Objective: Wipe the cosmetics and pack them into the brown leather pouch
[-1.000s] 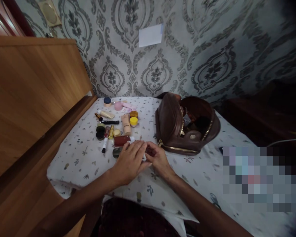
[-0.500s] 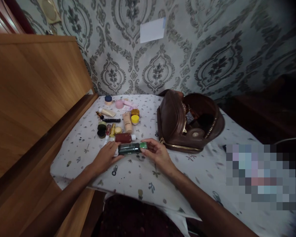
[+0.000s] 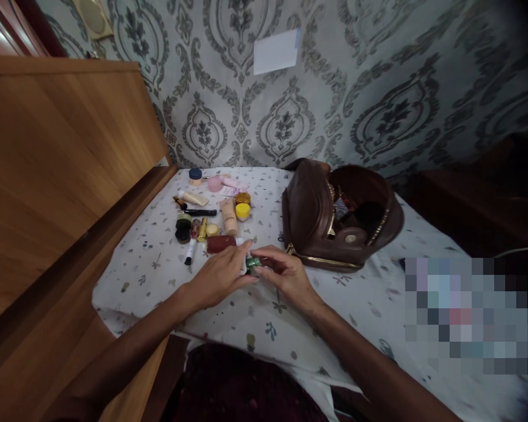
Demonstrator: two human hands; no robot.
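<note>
Narrow grip at the right hand (image 3: 291, 278): its fingertips pinch the bright green end of a green cylindrical bottle (image 3: 253, 266), while the left hand (image 3: 220, 274) cups the rest from nine o'clock, a soft white scrap (image 3: 244, 268), perhaps a wipe, showing between hand and bottle. Handling of this bottle looks unfinished. At ten o'clock, small round jars (image 3: 183, 221) and pale squeeze tubes (image 3: 229, 217) are already laid out on the cloth-covered desk (image 3: 154, 299), a dark red bottle (image 3: 221, 244) lying nearest the left hand. At two o'clock, a brown leather bag (image 3: 305, 211) stands unzipped with things still inside; how many cannot be told. Half a second ago the left hand was farther toward nine o'clock, baring the bottle's dark body; now it covers that body, close beside the right hand, and the black-tipped white brush (image 3: 189, 254) shows fully.
</note>
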